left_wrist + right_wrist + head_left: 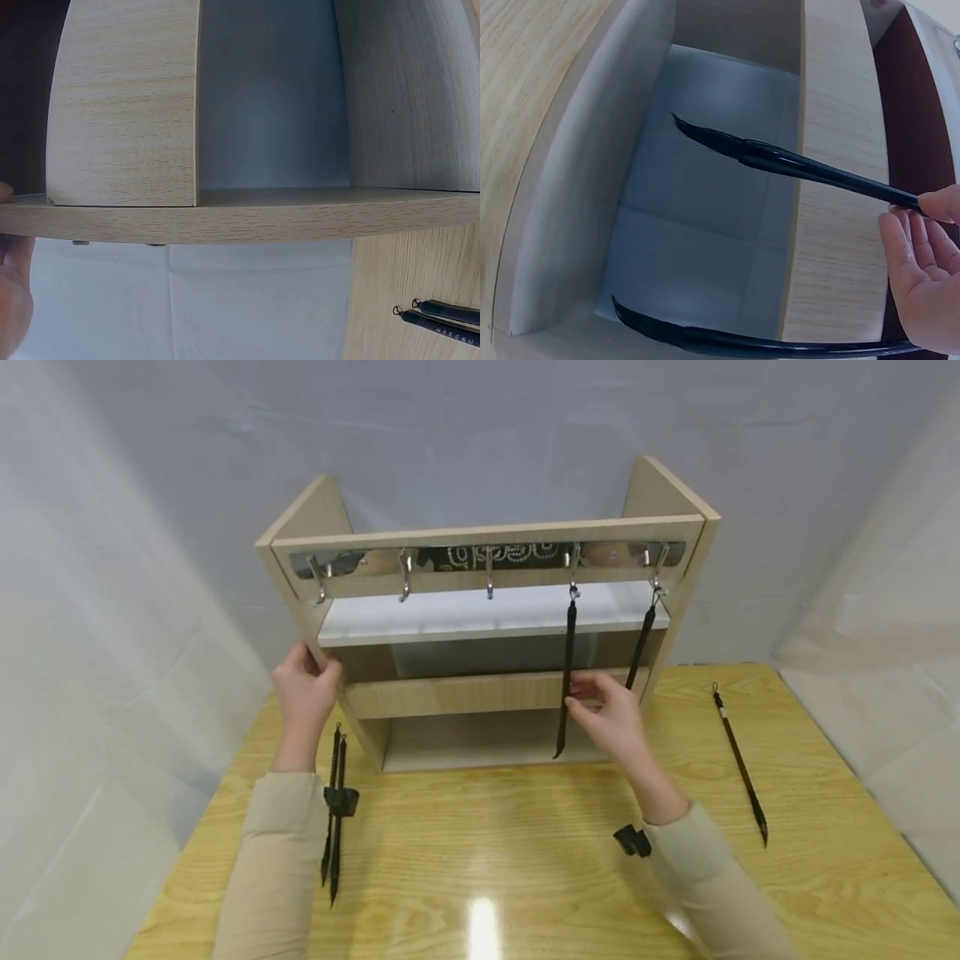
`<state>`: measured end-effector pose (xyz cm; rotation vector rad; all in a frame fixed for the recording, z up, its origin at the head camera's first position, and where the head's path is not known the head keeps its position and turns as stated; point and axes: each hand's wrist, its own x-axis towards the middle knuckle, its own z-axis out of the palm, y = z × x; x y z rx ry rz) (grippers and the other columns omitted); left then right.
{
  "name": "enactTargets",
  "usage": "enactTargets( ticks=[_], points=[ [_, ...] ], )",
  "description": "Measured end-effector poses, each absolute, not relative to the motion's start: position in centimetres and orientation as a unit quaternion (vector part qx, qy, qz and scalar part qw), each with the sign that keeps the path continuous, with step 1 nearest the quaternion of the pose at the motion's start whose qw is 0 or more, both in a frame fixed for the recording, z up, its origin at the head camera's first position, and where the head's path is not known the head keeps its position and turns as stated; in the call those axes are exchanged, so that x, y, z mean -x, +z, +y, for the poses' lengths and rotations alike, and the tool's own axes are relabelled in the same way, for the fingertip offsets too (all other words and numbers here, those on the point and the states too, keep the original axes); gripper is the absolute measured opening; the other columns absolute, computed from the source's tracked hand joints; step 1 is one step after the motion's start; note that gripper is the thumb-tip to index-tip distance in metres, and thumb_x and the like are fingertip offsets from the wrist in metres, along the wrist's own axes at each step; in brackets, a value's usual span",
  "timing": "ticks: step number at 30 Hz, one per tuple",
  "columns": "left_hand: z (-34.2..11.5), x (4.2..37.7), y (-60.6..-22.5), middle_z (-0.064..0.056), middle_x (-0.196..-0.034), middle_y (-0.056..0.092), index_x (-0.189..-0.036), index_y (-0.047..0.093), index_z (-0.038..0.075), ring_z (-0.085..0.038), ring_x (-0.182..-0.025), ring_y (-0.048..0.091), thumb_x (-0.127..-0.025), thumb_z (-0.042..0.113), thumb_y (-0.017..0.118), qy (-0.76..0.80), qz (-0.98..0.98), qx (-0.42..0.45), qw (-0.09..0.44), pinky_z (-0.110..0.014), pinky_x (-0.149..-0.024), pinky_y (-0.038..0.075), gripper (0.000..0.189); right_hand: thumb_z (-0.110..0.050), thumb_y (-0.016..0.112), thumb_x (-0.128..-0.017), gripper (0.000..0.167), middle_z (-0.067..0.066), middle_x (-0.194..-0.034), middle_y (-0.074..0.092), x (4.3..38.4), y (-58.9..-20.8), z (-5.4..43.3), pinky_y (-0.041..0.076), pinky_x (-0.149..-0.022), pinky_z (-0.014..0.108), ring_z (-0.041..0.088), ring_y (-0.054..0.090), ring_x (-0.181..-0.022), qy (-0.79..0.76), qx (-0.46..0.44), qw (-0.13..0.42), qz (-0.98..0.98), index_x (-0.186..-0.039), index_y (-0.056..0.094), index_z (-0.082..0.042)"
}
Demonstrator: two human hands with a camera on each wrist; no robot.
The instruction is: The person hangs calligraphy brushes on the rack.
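Note:
A dark calligraphy brush (569, 643) hangs by its loop at the fourth hook of the metal hook strip (450, 558), tip down. My right hand (611, 714) pinches its handle between thumb and fingers; in the right wrist view the brush's black bristles (705, 136) curve to a point. Another brush (640, 647) dangles from the rightmost hook, partly behind that hand. On the left, my left hand (306, 693) grips the side panel of the wooden shelf (450, 697), the thumb at its front edge. The left wrist view shows this panel (300, 221) edge-on.
Two dark brushes (335, 827) lie on the yellow wood-grain table (450, 860), left of the shelf and close to my left forearm. A single brush (738, 760) lies at the right. White sheeting (480, 435) hangs behind and at both sides.

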<state>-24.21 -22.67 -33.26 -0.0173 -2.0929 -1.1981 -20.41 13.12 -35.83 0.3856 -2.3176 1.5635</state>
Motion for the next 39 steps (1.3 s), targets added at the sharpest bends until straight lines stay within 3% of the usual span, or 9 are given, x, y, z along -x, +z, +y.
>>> enactTargets(
  ticks=[5, 8, 12, 15, 24, 39],
  points=[
    [-22.6, 24.1, -33.3, -0.021, -0.091, 0.063, -0.099, 0.06, -0.007, -0.024, -0.077, 0.061, -0.074, -0.006, 0.054, -0.465, -0.811, 0.007, 0.355, -0.02, -0.064, 0.051, 0.026, 0.003, 0.061, -0.078, 0.025, 0.017, -0.094, 0.06, 20.8, -36.1, 12.8, 0.051, -0.069, 0.024, 0.024, 0.058, -0.085, 0.551, -0.137, 0.159, -0.807, -0.102, 0.057, 0.006],
    [-22.6, 24.0, -33.3, -0.02, -0.087, 0.064, -0.096, 0.061, -0.007, -0.017, -0.071, 0.059, -0.074, -0.005, 0.054, -0.459, -0.811, 0.008, 0.362, -0.014, -0.058, 0.047, 0.023, 0.003, 0.06, -0.079, 0.024, 0.02, -0.095, 0.06, 20.0, -35.1, 12.3, 0.052, -0.07, 0.03, 0.028, 0.058, -0.086, 0.546, -0.136, 0.161, -0.811, -0.102, 0.056, 0.008],
    [-22.6, 24.1, -33.4, -0.02, -0.087, 0.064, -0.097, 0.061, -0.007, -0.018, -0.072, 0.059, -0.074, -0.005, 0.053, -0.458, -0.812, 0.004, 0.362, -0.013, -0.058, 0.046, 0.024, -0.001, 0.061, -0.08, 0.023, 0.02, -0.094, 0.06, 20.2, -35.2, 12.2, 0.051, -0.072, 0.037, 0.028, 0.058, -0.086, 0.533, -0.129, 0.165, -0.82, -0.101, 0.056, 0.007],
    [-22.6, 24.2, -33.4, -0.02, -0.09, 0.064, -0.098, 0.061, -0.007, -0.024, -0.076, 0.061, -0.074, -0.006, 0.054, -0.459, -0.813, 0.003, 0.359, -0.014, -0.06, 0.048, 0.026, -0.005, 0.063, -0.08, 0.024, 0.016, -0.094, 0.06, 21.2, -36.5, 12.6, 0.051, -0.071, 0.035, 0.024, 0.058, -0.085, 0.527, -0.124, 0.165, -0.824, -0.101, 0.057, 0.004],
    [-22.5, 24.2, -33.2, -0.022, -0.093, 0.063, -0.099, 0.06, -0.007, -0.026, -0.079, 0.061, -0.074, -0.006, 0.055, -0.461, -0.813, 0.001, 0.357, -0.027, -0.067, 0.053, 0.026, -0.005, 0.062, -0.079, 0.022, 0.017, -0.092, 0.061, 21.4, -36.5, 12.5, 0.052, -0.07, 0.036, 0.025, 0.059, -0.083, 0.521, -0.127, 0.17, -0.827, -0.099, 0.058, 0.005],
    [-22.6, 24.1, -33.2, -0.022, -0.087, 0.063, -0.095, 0.06, -0.009, -0.026, -0.072, 0.061, -0.073, -0.007, 0.053, -0.451, -0.811, 0.015, 0.372, -0.01, -0.057, 0.045, 0.023, -0.005, 0.063, -0.079, 0.02, 0.016, -0.091, 0.061, 21.6, -36.5, 12.4, 0.052, -0.069, 0.036, 0.024, 0.059, -0.083, 0.517, -0.129, 0.171, -0.829, -0.097, 0.058, 0.004]
  ],
)
